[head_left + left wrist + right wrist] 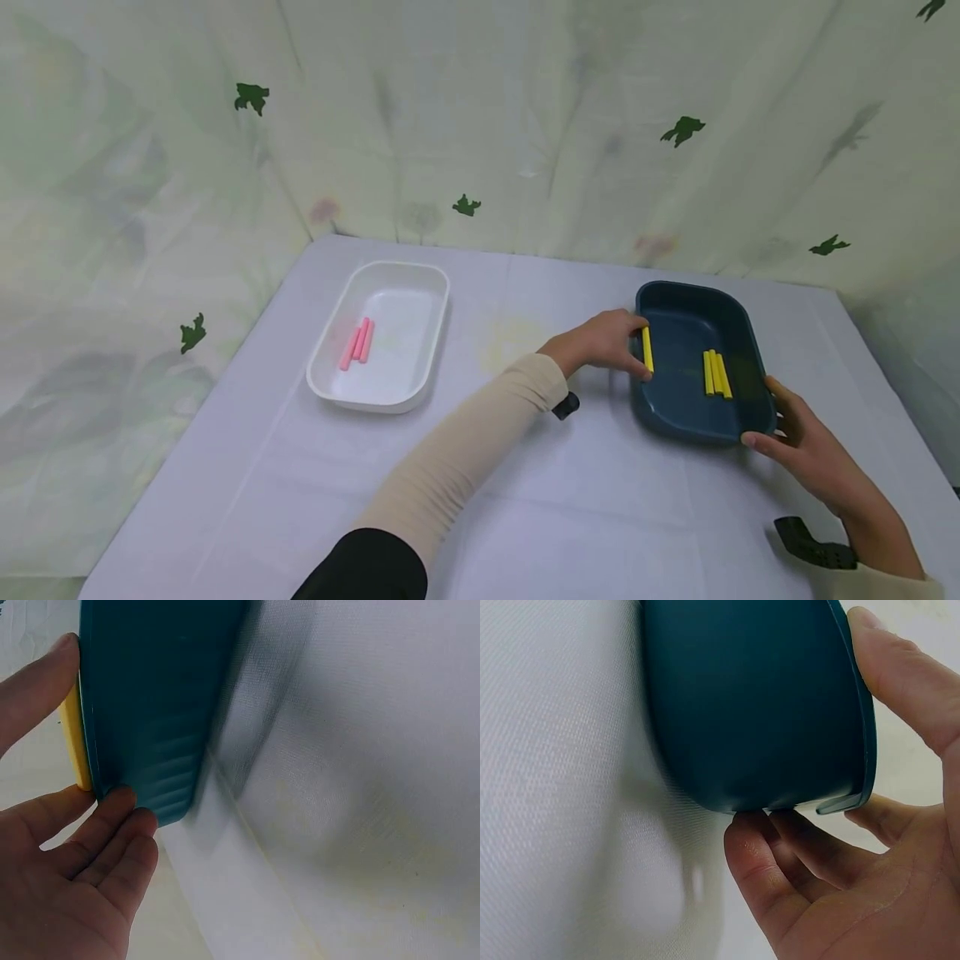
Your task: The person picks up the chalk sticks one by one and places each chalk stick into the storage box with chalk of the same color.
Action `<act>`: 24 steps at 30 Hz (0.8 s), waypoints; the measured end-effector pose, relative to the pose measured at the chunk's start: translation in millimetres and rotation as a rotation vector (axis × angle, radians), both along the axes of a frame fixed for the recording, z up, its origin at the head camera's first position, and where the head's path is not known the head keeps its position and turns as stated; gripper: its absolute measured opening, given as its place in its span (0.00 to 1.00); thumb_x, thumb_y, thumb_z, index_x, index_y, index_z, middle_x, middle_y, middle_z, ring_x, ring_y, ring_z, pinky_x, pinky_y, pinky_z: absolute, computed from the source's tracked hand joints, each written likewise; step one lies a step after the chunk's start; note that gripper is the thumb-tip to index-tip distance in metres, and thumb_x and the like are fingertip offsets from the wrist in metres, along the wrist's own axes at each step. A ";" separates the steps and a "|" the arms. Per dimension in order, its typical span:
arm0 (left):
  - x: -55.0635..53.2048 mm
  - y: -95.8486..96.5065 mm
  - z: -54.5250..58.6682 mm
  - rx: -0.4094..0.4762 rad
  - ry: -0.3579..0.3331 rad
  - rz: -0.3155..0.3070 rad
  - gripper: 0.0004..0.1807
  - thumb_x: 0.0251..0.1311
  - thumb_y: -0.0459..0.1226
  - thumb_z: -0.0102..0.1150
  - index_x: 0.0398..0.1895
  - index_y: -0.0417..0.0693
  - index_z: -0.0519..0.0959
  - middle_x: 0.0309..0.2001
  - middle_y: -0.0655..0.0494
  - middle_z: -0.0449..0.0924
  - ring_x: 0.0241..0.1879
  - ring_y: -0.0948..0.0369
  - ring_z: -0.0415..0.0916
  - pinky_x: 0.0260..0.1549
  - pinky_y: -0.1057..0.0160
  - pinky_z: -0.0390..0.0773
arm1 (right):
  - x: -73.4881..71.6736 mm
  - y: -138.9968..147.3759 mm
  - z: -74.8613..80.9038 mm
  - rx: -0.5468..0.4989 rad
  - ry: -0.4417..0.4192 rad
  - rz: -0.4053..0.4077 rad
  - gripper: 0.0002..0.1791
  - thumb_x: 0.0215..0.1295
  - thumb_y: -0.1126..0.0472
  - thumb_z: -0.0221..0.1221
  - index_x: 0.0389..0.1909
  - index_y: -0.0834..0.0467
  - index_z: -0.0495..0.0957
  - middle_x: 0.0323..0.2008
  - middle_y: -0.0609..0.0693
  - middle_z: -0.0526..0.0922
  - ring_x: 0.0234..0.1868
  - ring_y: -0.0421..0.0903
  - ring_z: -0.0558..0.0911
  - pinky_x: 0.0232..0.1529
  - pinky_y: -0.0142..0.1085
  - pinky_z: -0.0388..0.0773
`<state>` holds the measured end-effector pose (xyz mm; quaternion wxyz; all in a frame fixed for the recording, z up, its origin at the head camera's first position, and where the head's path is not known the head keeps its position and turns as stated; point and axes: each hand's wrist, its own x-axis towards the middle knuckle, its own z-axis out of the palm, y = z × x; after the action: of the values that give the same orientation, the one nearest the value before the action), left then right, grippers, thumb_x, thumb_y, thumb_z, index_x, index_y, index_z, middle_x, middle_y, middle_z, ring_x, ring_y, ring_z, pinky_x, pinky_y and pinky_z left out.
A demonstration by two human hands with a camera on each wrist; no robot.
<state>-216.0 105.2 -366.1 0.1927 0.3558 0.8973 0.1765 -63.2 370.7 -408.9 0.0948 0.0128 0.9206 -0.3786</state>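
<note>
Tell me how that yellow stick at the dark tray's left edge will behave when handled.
The yellow stick looks straight and rigid, so probably stiff. It is slim, so likely light. It appears rounded, so it may roll on the dark tray floor if the left hand lets go.

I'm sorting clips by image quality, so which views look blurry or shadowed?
Head view: sharp and evenly lit, edges bowed by the wide lens. Left wrist view: the teal tray is soft, with a broad shadow on the cloth. Right wrist view: the tray's shadow darkens the cloth beside it.

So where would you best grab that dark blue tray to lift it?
Probably by the rim at its two opposite sides. The dark blue tray has a thin overhanging lip, and the left hand and right hand already flank it, thumbs above, fingers underneath.
</note>
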 end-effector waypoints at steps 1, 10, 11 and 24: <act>0.1 0.7 -0.1 -0.008 0.000 0.001 0.46 0.46 0.56 0.64 0.67 0.51 0.59 0.61 0.58 0.67 0.58 0.66 0.67 0.54 0.72 0.70 | 0.4 0.4 -0.4 -0.002 0.004 0.001 0.54 0.61 0.50 0.57 0.71 0.49 0.24 0.68 0.74 0.42 0.58 0.76 0.59 0.31 0.14 0.63; -0.9 7.3 2.5 -0.052 0.002 0.003 0.47 0.46 0.57 0.63 0.69 0.53 0.57 0.63 0.58 0.65 0.60 0.65 0.65 0.56 0.72 0.68 | 0.1 5.2 -4.7 0.032 0.020 -0.014 0.54 0.60 0.47 0.57 0.71 0.47 0.25 0.69 0.71 0.43 0.59 0.73 0.60 0.37 0.29 0.76; -0.9 7.5 2.6 -0.058 0.006 0.001 0.47 0.47 0.57 0.63 0.69 0.53 0.56 0.63 0.58 0.65 0.60 0.65 0.64 0.56 0.71 0.68 | -0.2 5.7 -5.5 0.026 0.016 -0.013 0.54 0.60 0.47 0.57 0.71 0.47 0.25 0.69 0.70 0.42 0.60 0.74 0.59 0.41 0.36 0.78; 1.1 4.5 3.6 -0.063 -0.022 0.003 0.47 0.48 0.56 0.62 0.69 0.51 0.56 0.63 0.59 0.65 0.61 0.65 0.65 0.57 0.71 0.68 | -1.7 3.6 -4.7 0.027 -0.004 -0.011 0.55 0.60 0.47 0.57 0.71 0.49 0.24 0.69 0.72 0.41 0.60 0.76 0.58 0.44 0.47 0.78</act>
<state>-214.9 109.7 -362.4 0.2133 0.3461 0.9008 0.1524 -64.9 374.4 -413.6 0.0943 0.0197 0.9253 -0.3668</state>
